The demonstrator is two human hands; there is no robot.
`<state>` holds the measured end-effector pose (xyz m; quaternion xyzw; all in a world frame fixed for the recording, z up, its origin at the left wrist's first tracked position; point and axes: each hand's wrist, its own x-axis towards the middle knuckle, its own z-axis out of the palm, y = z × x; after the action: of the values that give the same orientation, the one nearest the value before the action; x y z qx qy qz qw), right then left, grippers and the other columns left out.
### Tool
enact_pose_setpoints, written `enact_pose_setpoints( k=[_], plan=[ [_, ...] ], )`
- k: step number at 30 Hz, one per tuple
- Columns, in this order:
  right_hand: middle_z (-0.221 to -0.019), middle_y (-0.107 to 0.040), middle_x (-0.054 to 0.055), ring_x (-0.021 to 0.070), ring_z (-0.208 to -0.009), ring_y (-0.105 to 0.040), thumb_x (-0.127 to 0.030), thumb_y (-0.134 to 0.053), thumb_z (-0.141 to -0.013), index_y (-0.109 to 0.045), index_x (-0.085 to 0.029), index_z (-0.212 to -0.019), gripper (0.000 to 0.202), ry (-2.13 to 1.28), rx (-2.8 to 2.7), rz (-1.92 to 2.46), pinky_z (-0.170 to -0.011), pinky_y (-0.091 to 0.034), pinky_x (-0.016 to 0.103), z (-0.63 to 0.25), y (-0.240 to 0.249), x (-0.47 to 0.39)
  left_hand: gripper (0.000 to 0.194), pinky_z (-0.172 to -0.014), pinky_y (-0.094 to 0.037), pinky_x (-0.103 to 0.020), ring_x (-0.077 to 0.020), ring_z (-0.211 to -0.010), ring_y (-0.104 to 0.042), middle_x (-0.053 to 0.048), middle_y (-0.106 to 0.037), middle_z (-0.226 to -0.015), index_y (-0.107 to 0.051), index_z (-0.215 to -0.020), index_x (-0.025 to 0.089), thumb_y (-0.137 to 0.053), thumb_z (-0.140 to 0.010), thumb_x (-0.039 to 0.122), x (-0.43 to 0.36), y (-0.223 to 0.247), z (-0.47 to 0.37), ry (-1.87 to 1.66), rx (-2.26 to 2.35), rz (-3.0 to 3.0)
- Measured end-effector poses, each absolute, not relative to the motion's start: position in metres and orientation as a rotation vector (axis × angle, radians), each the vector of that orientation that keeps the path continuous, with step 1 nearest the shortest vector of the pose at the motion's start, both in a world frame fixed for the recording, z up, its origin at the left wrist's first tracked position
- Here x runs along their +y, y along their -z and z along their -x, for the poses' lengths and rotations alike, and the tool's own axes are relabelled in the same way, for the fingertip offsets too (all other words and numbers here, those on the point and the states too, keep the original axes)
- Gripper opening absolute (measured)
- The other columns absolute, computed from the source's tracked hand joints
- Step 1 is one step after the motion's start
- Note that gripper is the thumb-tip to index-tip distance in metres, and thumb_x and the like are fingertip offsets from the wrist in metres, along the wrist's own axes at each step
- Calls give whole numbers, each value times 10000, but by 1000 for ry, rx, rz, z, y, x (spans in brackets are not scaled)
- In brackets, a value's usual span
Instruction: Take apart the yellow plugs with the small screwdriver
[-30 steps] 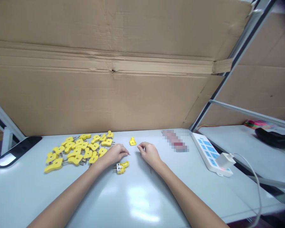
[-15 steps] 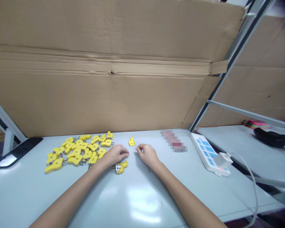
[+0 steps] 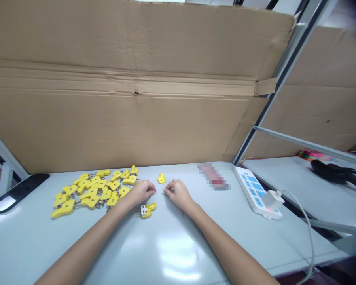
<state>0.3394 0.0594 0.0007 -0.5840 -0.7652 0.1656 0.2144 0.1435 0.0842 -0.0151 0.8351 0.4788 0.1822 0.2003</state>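
My left hand (image 3: 142, 191) hovers over the table just right of a heap of yellow plugs (image 3: 90, 192), its fingers pinched together; what they hold, if anything, is hidden. Across a small gap is my right hand (image 3: 177, 192), thumb and fingertips closed, with a tiny thin pale piece at their tips, too small to name. Below the left hand lies an opened yellow plug (image 3: 146, 211), its white inside and metal pins showing to the left. Beyond both hands rests a loose yellow plug cover (image 3: 161, 178).
A white power strip (image 3: 256, 194) with blue sockets stands on the right, a white charger (image 3: 273, 200) and cable plugged in. A blurred-out reddish object (image 3: 214, 177) lies behind my right hand. Cardboard (image 3: 166, 126) walls the back. A black glossy panel (image 3: 17, 193) is at far left.
The tiny piece showed at my left fingertips before; now one shows at my right fingertips. My hands remain close together. The whole view has shifted slightly.
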Motion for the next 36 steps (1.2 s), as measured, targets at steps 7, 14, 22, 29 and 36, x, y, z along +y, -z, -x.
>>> enact_pose_setpoints(
  k=[7,14,22,29,36],
  plan=[
    [-921,-679,86,240,-970,-545,-190,-564,-834,-686,-175,-787,131,-443,-2209,1578,-852,-339,340,-335,11,66,203,-659,-446,-244,-183,-707,-636,-38,-721,-763,-735,-804,179,-535,-768,178,79,11,-145,-508,1364,-2354],
    [-889,-640,63,224,-944,-523,-181,-578,-803,-653,-176,-764,85,-451,-2222,1588,-842,-309,337,-338,14,69,194,-654,-440,-243,-183,-715,-635,-45,-715,-780,-732,-807,177,-541,-778,193,78,11,-144,-500,1388,-2370],
    [-896,-638,54,216,-936,-526,-184,-609,-797,-661,-183,-797,52,-465,-2247,1536,-832,-301,338,-338,13,69,220,-720,-452,-247,-185,-765,-645,-42,-725,-818,-739,-833,184,-533,-777,129,75,9,-145,-508,1389,-2403],
    [-898,-641,48,214,-941,-525,-172,-605,-814,-682,-206,-797,86,-468,-2270,1500,-827,-307,337,-339,14,70,236,-790,-459,-267,-197,-823,-651,-38,-730,-855,-740,-849,199,-536,-779,105,75,9,-145,-532,1387,-2416],
    [-919,-650,40,215,-970,-534,-188,-618,-821,-692,-223,-822,82,-451,-2281,1499,-857,-322,336,-339,10,68,192,-812,-468,-293,-216,-858,-647,-52,-717,-880,-723,-883,187,-561,-791,140,74,13,-143,-595,1401,-2395]
  ],
)
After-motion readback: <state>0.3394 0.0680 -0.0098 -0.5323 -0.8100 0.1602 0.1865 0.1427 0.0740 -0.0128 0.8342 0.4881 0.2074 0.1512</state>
